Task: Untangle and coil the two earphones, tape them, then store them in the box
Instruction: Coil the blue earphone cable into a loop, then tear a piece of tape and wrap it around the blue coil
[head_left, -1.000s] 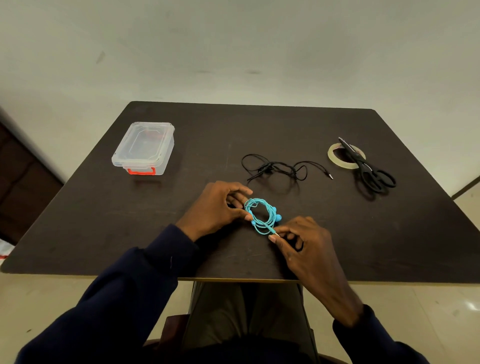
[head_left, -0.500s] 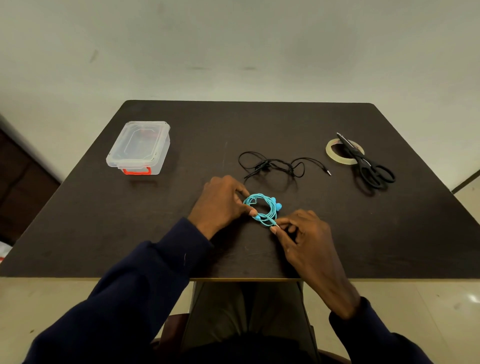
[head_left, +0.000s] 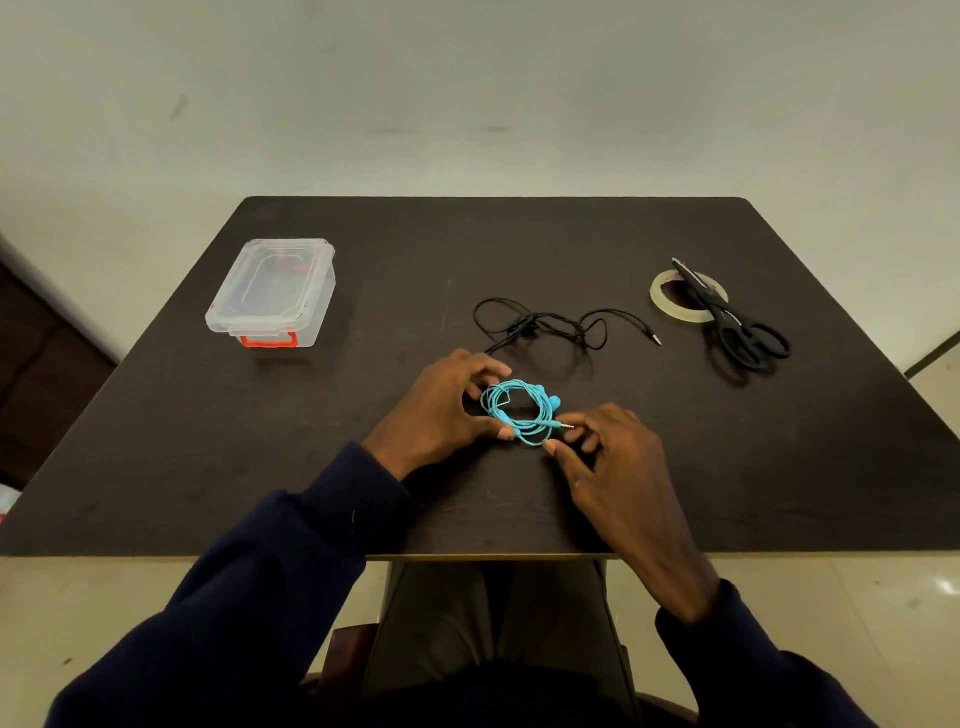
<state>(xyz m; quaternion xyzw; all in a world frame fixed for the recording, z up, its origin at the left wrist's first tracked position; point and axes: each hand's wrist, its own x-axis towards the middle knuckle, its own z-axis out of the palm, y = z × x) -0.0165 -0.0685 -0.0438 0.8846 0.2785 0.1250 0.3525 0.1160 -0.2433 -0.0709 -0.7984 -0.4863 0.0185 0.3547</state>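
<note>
Near the front edge of the dark wooden table (head_left: 519, 249), head view: turquoise earphone cable (head_left: 522, 413), wound into a small round coil, lies on the wood between both hands.

- Left hand (head_left: 441, 415): fingers curled over the coil's far-left side, thumb pressing its near-left edge. It pins the loops.
- Right hand (head_left: 618, 467): thumb and forefinger close lightly on the plug end at the coil's near-right edge; other fingers loosely bent.
- Change over the last second: the plug sat below the coil, tight in the right pinch. Now it lies across the lower loops with its metal tip pointing right, and the coil looks rounder. Reads as the last tail being tucked in (winding close to done for this one).
- Unmoved on the table: thin black earphone cable (head_left: 545, 327), loose and tangled beyond the hands; clear plastic box with red latch (head_left: 272, 291), lid on, far left; translucent tape roll (head_left: 658, 299) far right, black-handled scissors (head_left: 719, 312) lying across it.

Judgement: taping the turquoise coil comes next. The left hand should keep its hold or the loops may spring open.
</note>
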